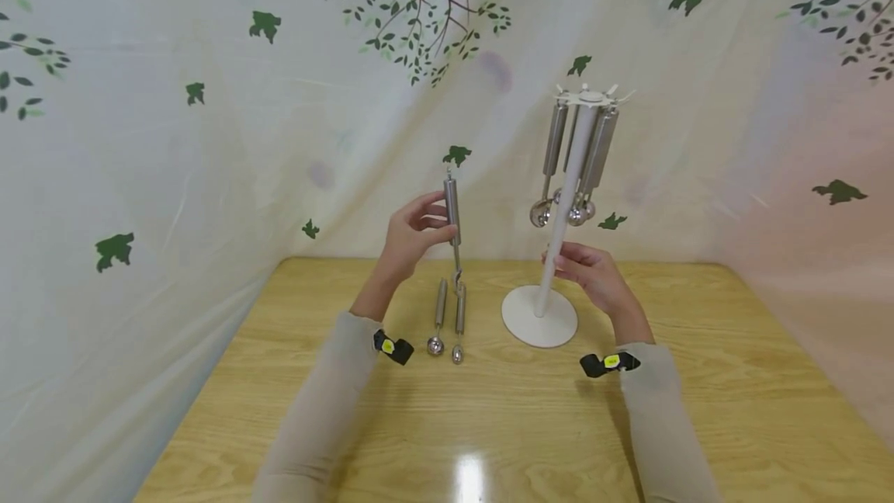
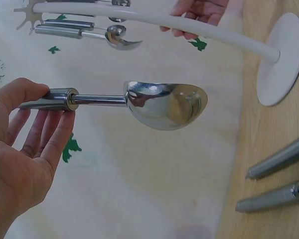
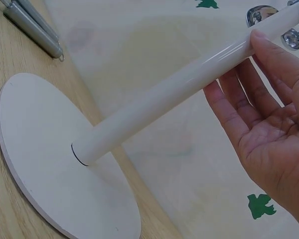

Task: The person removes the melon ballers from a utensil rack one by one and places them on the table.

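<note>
Silver metal is sitting between your left thumb and fingers: your left hand (image 1: 417, 230) is pinching a scoop (image 2: 164, 107) by its handle (image 2: 62, 98), thumb opposing the fingertips. Your right hand (image 1: 590, 279) is gripping a white stand (image 1: 563, 208) by its pole (image 3: 174, 94), thumb on one side and fingers reaching round the other.

For good control, you should be applying a light but secure pinch, since the smooth handle is probably inviting a twist under the weight of the bowl. You should also be bracing the pole just enough that the base (image 1: 520, 324) is sitting flat; a sideways pull would likely be tipping it.

Relative to your left fingers, the scoop's ring end (image 1: 449, 171) is pointing upward above them, while the bowl is hanging below, clear of the table (image 1: 531, 425). Farther below, two more metal utensils (image 1: 441, 305) are lying side by side, apart from your fingertips.

Above your right fingers, several hanging utensils (image 1: 603, 150) are dangling from the white hook ring (image 1: 590, 97); below them, the round base is resting on the wood. Beyond both sets of fingers, a pale cloth (image 1: 209, 200) is forming the backdrop.
</note>
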The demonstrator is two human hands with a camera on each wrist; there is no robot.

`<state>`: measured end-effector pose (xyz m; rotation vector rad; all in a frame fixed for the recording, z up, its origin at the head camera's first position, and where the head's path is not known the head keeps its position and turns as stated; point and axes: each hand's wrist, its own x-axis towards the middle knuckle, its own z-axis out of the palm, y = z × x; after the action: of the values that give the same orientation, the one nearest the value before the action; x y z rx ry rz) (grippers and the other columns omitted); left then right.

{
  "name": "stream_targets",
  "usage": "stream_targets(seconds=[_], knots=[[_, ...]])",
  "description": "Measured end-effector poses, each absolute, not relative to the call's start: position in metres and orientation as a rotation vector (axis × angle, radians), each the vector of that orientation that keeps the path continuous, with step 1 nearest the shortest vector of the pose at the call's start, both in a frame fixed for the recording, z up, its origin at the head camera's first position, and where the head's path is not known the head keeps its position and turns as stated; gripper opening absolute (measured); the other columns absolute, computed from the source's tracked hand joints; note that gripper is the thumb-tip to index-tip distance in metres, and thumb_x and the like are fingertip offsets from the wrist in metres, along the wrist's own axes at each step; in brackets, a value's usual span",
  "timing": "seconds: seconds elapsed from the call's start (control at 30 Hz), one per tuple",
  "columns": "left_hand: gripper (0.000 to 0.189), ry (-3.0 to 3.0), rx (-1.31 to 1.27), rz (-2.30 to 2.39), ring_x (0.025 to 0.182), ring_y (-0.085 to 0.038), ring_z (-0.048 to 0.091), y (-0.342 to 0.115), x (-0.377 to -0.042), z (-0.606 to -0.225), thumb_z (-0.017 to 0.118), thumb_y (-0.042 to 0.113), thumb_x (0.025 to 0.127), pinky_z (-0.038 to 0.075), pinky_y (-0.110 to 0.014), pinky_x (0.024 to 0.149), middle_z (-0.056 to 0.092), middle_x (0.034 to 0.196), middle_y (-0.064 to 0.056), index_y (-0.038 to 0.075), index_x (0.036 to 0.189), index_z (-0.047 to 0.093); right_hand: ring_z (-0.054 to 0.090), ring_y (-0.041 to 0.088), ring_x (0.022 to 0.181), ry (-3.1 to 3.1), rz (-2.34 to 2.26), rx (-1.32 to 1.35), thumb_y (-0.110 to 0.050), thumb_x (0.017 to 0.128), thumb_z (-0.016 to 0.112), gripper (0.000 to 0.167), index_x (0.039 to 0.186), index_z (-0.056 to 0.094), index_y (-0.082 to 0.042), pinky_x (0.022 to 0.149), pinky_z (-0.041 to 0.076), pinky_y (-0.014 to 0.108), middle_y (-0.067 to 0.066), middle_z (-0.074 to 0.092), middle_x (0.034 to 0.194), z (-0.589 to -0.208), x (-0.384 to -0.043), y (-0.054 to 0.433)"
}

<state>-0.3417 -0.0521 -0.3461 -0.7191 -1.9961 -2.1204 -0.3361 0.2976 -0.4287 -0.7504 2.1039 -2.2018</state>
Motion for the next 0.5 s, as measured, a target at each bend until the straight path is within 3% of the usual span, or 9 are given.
stream_targets(seconds=[0.27,0.5], knots=[[0.056,-2.071,-0.577,-2.199,0.090,-0.011,0.072,-0.091,-0.347,-0.371,0.073,-0.005,0.089,0.064,-0.027,0.078,0.068,0.102,0.001,0.005,0.142,0.058,0.071,0.009,0.108,2.109,-2.216,-0.713,-0.006,0.102,0.059,0.032,0.132,0.062,0.007,0.093,0.060,0.025,-0.005,0.077,0.112,-0.429,-0.336,0.296],[0.059,-2.193,-0.514,-2.203,0.089,-0.012,0.071,-0.111,-0.348,-0.385,0.073,-0.005,0.089,0.064,-0.027,0.076,0.066,0.105,-0.002,0.004,0.145,0.055,0.071,0.008,0.109,2.131,-2.194,-0.717,-0.007,0.103,0.059,0.027,0.127,0.071,-0.009,0.094,0.059,0.023,-0.004,0.077,0.115,-0.430,-0.338,0.297]])
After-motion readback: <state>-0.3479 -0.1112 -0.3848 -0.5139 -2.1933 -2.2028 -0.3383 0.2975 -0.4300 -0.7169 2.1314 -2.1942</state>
